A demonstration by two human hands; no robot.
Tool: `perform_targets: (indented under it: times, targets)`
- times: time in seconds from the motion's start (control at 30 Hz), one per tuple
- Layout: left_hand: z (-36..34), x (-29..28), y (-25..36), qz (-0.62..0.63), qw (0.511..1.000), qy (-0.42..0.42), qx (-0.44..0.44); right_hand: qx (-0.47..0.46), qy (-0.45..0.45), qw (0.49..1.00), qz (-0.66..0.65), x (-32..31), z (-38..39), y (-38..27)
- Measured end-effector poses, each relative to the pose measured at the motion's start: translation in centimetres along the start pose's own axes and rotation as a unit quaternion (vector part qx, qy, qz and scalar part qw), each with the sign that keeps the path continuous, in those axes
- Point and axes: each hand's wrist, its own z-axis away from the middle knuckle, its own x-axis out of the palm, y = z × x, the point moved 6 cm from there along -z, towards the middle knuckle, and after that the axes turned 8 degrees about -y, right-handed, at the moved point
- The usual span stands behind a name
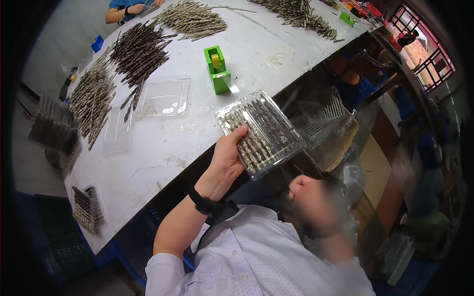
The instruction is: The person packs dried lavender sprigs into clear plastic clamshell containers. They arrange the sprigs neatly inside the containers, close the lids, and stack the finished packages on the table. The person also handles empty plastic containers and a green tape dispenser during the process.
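Observation:
My left hand holds a clear plastic clamshell box, tilted above the front edge of the table. Its thumb lies on the lid and the other fingers pass beneath. Inside lie rows of slender twisted sticks, pale ones at the left and dark brown ones at the right. My right hand is below and to the right of the box, apart from it and blurred. Its fingers are curled closed; whatever they may hold is hidden. Just beyond the box, a green tape dispenser stands on the table with a strip of tape sticking out.
Clear lids lie on the white table. Dark sticks and pale sticks are heaped at the left. Filled boxes stand at the near left corner. A carton of clear trays sits at right. Another person's hand works across the table.

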Motion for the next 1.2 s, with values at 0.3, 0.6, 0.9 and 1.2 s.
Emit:
perform_targets:
  times: [0.3,0.6,0.9,1.2]
  targets:
    - [0.3,-0.8,0.5,0.008,0.998,0.011,-0.058,-0.296,-0.084,0.948,0.079,3.5,-12.1,-1.2]
    - [0.9,-0.3,1.8,-0.104,0.994,0.014,-0.038,-0.359,-0.089,0.915,0.16,2.7,-13.6,-1.6]
    - [1.5,1.1,2.7,-0.129,0.991,-0.022,0.024,-0.21,0.078,0.974,0.038,-5.1,-16.7,-5.2]
    - [1.3,1.3,3.2,-0.163,0.983,-0.059,0.054,-0.44,-0.123,0.639,0.619,6.2,-9.7,-15.5]
